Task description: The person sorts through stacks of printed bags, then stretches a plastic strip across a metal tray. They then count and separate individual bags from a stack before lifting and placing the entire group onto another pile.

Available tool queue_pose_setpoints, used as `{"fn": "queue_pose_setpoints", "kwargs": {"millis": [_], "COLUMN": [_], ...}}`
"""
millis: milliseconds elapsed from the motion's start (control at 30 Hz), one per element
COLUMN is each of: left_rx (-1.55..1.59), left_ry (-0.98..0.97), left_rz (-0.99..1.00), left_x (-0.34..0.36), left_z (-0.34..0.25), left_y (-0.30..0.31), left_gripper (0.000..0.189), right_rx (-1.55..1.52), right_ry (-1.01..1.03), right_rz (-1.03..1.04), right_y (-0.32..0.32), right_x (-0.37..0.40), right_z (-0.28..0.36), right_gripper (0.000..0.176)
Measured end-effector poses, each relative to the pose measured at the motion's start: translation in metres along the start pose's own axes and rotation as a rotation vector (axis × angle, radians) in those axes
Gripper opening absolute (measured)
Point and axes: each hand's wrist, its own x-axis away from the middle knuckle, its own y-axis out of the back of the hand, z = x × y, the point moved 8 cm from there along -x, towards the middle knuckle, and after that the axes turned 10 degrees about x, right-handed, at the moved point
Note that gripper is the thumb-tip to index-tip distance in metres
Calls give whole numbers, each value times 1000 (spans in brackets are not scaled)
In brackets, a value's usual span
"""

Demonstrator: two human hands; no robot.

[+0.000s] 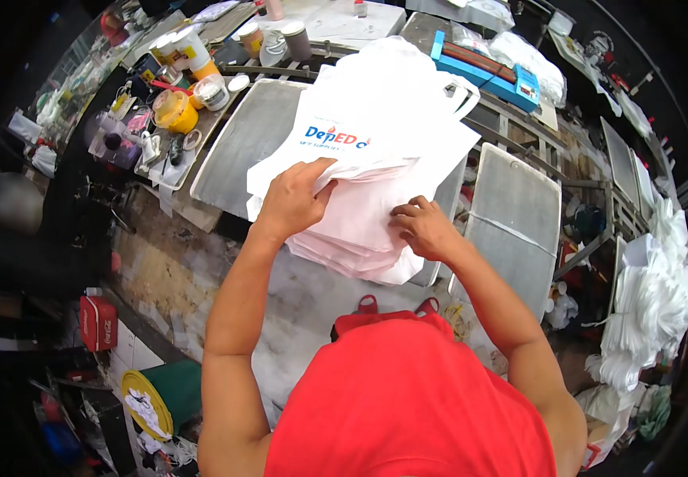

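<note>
A pile of white bags (376, 95) with blue and red "DepED" print lies across the boards in front of me. Below the print, the near part of the pile (360, 219) looks pinkish and layered. My left hand (296, 195) is at the left side of the pile, thumb and fingers closed on the edge of a white bag. On the right side, my right hand (423, 226) rests on the pinkish layers with its fingers bent and somewhat apart, holding nothing visible.
Grey boards (515, 215) flank the pile. Paint tubs (175, 111) and cups crowd the upper left. A blue sealing device (487, 71) sits at the upper right. White bundles (650, 294) hang at the right. A green bin (165, 397) stands lower left.
</note>
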Motion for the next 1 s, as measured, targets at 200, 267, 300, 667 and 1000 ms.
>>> {"fn": "queue_pose_setpoints", "kwargs": {"millis": [200,267,300,667,1000], "left_rx": [16,8,-5,-5,31], "left_ry": [-177,-203,-109,-110,4], "left_rz": [-38,-60,-39,-53,-26], "left_x": [5,9,7,-9,-6], "left_z": [-25,-27,-13,-14,-16], "left_y": [-5,-7,-12,-1,-14], "left_gripper": [41,42,42,39,42], "right_rx": [-211,-451,-596,-69,-399], "right_ry": [-86,-141,-134,16,-49], "right_rz": [-262,-430,-422,-173,-370], "right_y": [47,76,69,42,66], "right_x": [-25,-27,-25,3,-28], "right_z": [-3,-4,-9,-5,0], "right_gripper": [14,12,16,21,11]}}
